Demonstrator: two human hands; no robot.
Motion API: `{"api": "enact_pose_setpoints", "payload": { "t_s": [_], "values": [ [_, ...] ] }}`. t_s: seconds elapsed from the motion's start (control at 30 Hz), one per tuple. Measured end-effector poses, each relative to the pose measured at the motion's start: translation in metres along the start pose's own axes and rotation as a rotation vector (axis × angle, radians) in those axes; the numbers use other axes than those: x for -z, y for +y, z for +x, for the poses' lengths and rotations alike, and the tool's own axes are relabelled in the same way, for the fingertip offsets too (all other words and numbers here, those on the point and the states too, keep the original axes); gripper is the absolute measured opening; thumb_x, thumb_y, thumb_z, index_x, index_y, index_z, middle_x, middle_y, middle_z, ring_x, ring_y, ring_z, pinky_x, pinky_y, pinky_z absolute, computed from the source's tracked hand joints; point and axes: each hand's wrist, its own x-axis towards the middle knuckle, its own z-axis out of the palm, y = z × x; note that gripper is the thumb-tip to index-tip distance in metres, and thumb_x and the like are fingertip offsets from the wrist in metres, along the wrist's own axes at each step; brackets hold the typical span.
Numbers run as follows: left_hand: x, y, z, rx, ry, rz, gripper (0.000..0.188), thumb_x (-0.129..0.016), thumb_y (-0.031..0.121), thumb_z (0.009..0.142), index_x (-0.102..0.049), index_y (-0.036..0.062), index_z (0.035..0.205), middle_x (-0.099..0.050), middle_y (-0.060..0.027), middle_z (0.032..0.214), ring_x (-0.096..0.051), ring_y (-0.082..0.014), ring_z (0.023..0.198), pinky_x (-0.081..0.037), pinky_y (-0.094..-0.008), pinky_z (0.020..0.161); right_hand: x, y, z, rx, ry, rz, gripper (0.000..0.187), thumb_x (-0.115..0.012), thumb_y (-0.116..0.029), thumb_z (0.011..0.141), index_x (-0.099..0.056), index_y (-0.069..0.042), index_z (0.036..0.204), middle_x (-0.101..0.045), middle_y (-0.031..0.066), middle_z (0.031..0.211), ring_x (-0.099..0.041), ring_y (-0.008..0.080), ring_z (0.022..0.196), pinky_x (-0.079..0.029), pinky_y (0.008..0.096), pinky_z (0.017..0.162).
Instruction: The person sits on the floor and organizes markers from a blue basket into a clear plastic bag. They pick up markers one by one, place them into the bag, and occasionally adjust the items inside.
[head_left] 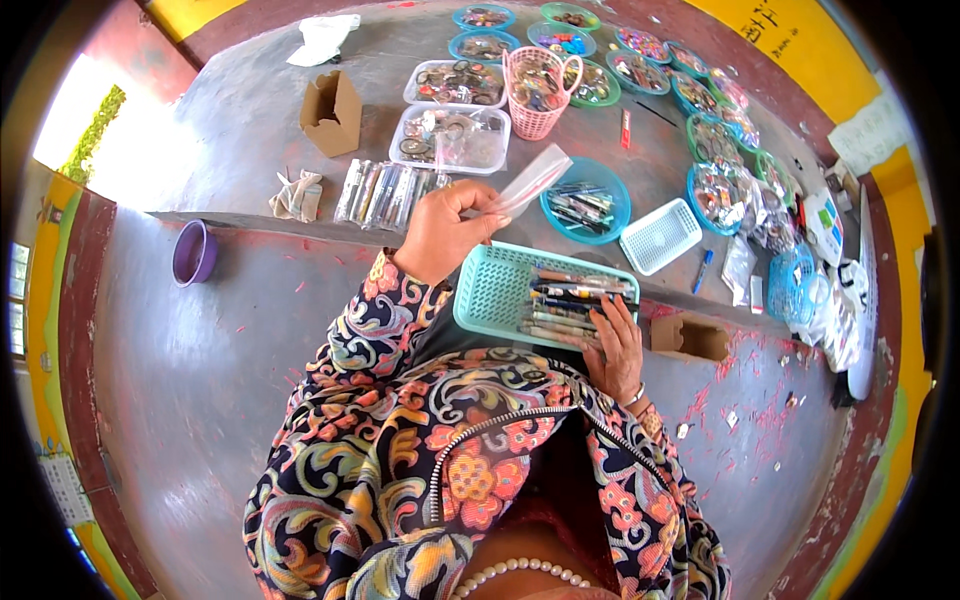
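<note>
My left hand [450, 228] is closed, pinching a clear plastic sleeve [538, 178] that sticks out to the upper right. Below it a mint-green mesh basket [488, 298] rests at my lap. Several pens [562, 303] in mixed colours lie across its right half. My right hand [614, 348] reaches in over the basket's right side, its fingers curled over the pen ends. The palm side is hidden. On the table edge beside my left hand lies a row of filled clear pen packets [385, 195].
A blue bowl of pens [622, 205] and a white mesh basket [668, 238] stand ahead. Farther back are clear tubs [478, 160], a pink basket [530, 122] and several bowls of small items. Cardboard boxes [330, 115] and a purple basin [196, 252] are around.
</note>
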Motion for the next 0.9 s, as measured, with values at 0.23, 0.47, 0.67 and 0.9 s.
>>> {"api": "enact_pose_setpoints", "payload": {
  "t_s": [0.23,0.47,0.67,0.9],
  "values": [
    [-0.022,-0.007,-0.021,-0.077,-0.091,0.064,0.014,-0.070,0.003,0.074,-0.060,-0.0041,0.081,-0.060,-0.0084,0.079,-0.059,-0.0122,0.062,-0.047,-0.0267,0.055,0.004,-0.009,-0.007,0.135,0.022,-0.054,0.050,-0.076,-0.018,0.064,-0.060,-0.008,0.110,-0.053,0.0103,0.123,-0.045,0.0297,0.120,-0.038,0.0428,0.091],
    [-0.043,-0.026,-0.030,-0.189,-0.111,0.195,0.018,-0.073,0.011,0.072,-0.060,0.0010,0.080,-0.060,-0.0097,0.080,-0.060,-0.0217,0.073,-0.048,-0.0329,0.062,-0.019,0.001,-0.012,0.371,-0.080,-0.148,0.041,-0.062,-0.010,0.067,-0.059,-0.006,0.108,-0.055,0.0078,0.107,-0.050,0.0270,0.108,-0.041,0.0385,0.087],
    [-0.051,-0.043,-0.033,-0.169,-0.099,0.209,0.019,-0.072,0.012,0.073,-0.058,0.0020,0.081,-0.059,-0.0092,0.078,-0.059,-0.0218,0.072,-0.048,-0.0335,0.061,-0.022,0.000,-0.006,0.426,-0.113,-0.166,0.036,-0.056,-0.011,0.071,-0.057,-0.003,0.105,-0.055,0.0069,0.102,-0.051,0.0236,0.102,-0.040,0.0356,0.086],
    [-0.054,-0.049,-0.036,-0.067,-0.124,0.074,0.021,-0.071,0.011,0.073,-0.053,0.0022,0.080,-0.055,-0.0089,0.073,-0.055,-0.0189,0.067,-0.044,-0.0318,0.059,-0.027,0.004,-0.005,0.572,-0.202,-0.205,0.032,-0.054,-0.014,0.072,-0.055,-0.004,0.102,-0.055,0.0037,0.099,-0.052,0.0189,0.095,-0.041,0.0327,0.082]
  ]
}}
